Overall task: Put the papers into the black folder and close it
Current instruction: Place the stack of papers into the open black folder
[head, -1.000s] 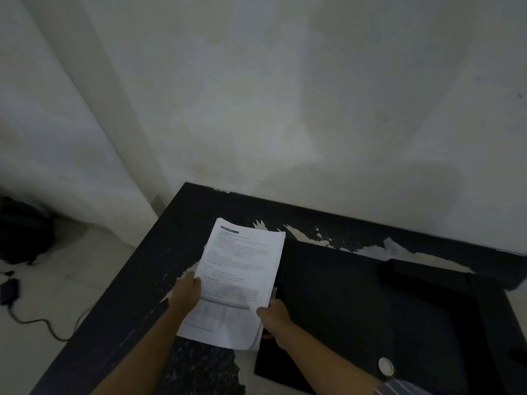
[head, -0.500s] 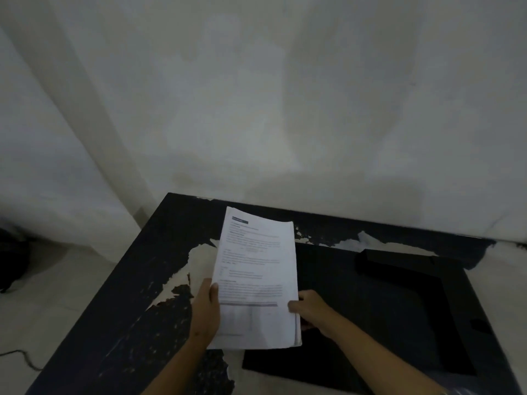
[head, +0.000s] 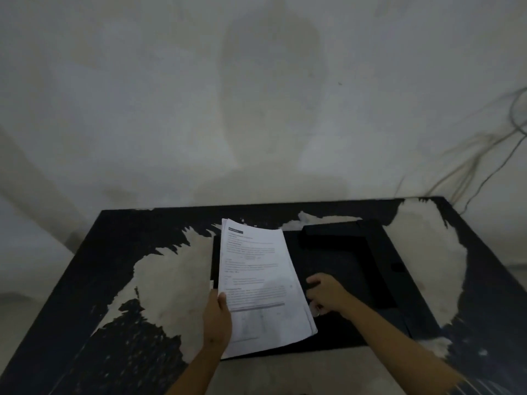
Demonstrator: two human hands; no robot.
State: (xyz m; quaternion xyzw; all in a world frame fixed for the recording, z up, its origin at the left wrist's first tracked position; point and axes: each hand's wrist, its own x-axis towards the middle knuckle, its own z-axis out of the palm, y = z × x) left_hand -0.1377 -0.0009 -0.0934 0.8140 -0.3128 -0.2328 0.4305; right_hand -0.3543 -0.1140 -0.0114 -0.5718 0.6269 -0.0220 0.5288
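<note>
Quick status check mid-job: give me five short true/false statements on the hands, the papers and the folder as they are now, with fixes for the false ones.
1. The left hand holds the papers at their lower left edge. True.
2. The right hand also grips the papers. False: it rests on the black folder beside them.
3. The folder lies open on the table. True.
4. The papers are blank. False: printed text shows on the top sheet.
5. The table's surface is intact. False: large pale patches show where the black finish has peeled.
</note>
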